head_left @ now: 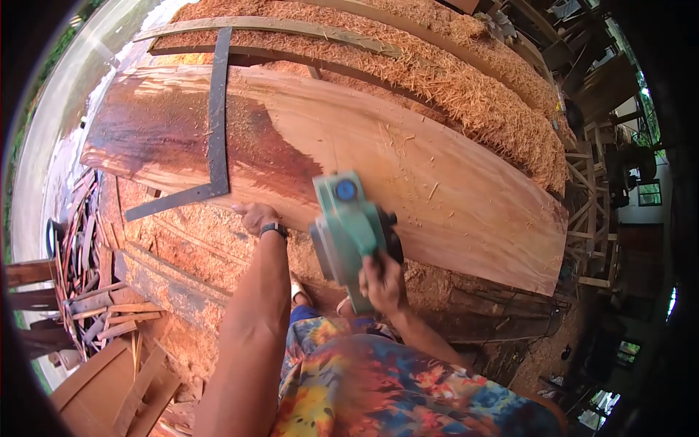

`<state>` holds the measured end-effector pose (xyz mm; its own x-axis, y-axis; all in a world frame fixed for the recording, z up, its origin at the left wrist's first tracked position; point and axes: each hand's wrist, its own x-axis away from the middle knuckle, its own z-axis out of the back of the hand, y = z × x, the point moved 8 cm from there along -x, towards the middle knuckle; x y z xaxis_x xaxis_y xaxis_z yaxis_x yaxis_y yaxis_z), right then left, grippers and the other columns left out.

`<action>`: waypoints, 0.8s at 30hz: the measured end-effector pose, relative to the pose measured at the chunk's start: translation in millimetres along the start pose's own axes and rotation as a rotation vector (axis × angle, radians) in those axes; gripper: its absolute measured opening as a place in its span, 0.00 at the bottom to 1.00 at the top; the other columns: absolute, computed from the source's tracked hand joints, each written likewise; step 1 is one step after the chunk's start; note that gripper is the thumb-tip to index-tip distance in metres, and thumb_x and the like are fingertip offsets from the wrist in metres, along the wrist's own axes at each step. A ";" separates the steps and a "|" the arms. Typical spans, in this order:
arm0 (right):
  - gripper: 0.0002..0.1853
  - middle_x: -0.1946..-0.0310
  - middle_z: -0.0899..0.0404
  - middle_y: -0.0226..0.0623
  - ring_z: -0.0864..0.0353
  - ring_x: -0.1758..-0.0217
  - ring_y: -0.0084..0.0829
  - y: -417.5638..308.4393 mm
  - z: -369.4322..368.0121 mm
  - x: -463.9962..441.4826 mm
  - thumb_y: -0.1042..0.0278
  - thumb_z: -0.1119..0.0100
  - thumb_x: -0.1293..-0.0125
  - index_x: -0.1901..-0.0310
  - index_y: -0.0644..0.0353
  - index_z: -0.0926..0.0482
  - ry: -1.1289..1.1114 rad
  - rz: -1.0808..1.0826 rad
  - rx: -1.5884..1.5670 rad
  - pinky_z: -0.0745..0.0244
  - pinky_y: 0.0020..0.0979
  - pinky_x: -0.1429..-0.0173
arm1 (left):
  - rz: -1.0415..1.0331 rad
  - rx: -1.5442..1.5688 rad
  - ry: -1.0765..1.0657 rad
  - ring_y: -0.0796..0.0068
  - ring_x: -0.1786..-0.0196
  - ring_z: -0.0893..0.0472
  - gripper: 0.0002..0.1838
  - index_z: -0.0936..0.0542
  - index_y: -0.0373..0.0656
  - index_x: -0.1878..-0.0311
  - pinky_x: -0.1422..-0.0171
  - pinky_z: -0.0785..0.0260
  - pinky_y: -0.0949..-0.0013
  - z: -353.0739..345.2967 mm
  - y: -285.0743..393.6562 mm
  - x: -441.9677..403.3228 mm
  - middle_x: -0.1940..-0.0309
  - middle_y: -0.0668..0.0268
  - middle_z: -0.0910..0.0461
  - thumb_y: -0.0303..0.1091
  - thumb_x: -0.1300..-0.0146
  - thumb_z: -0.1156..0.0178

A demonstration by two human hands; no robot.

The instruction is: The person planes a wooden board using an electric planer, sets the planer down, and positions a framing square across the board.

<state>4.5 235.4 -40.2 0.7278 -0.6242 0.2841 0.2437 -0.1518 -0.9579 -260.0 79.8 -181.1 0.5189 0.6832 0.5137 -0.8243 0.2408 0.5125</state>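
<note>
A large wooden slab (408,156) stretches across the view, dark brown at its left part and pale on the right. My right hand (384,282) is wrapped around the handle of a green electric planer (353,226), which is slightly blurred and overlaps the slab's near edge. My left hand (258,216), with a dark watch (274,229) on the wrist, is at the slab's near edge. Its index finger is stretched out to the left and it holds nothing. Just beyond that finger, a dark metal framing square (218,124) lies across the slab, its short arm overhanging the near edge.
Wood shavings (466,95) are heaped behind the slab, around long timber rails (313,29), and cover the ground in front. Scrap wood strips (135,317) and a wooden panel (98,379) are at lower left. Timber frames (593,211) stand on the right.
</note>
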 end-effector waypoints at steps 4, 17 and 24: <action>0.24 0.81 0.29 0.28 0.31 0.82 0.18 12.5 9.3 22.2 0.43 0.50 0.22 0.51 0.62 0.26 -0.044 -0.040 -0.053 0.34 0.23 0.75 | 0.033 0.038 0.032 0.36 0.45 0.17 0.53 0.19 0.18 0.53 0.38 0.27 0.46 0.7 -2.7 -2.3 0.52 0.31 0.18 0.71 0.27 0.68; 0.30 0.86 0.28 0.31 0.28 0.88 0.23 -77.8 -47.1 -238.2 0.37 0.45 0.27 0.70 0.61 0.22 0.035 0.291 0.100 0.35 0.29 0.84 | 0.018 0.043 0.010 0.36 0.44 0.18 0.53 0.21 0.15 0.51 0.37 0.27 0.46 -12.4 -9.0 -19.4 0.51 0.30 0.19 0.70 0.27 0.70; 0.32 0.85 0.27 0.32 0.28 0.88 0.25 -89.5 -63.6 -261.1 0.34 0.46 0.29 0.69 0.61 0.23 0.005 0.128 0.016 0.33 0.31 0.84 | 0.009 0.042 -0.025 0.39 0.40 0.19 0.54 0.22 0.16 0.47 0.30 0.32 0.47 -13.6 -4.7 -18.5 0.46 0.33 0.20 0.71 0.27 0.70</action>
<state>-248.1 363.3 -31.4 0.7504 -0.6416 0.1591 0.1591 -0.0584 -0.9855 -268.8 75.4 -202.4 0.5178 0.6676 0.5350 -0.8188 0.2057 0.5359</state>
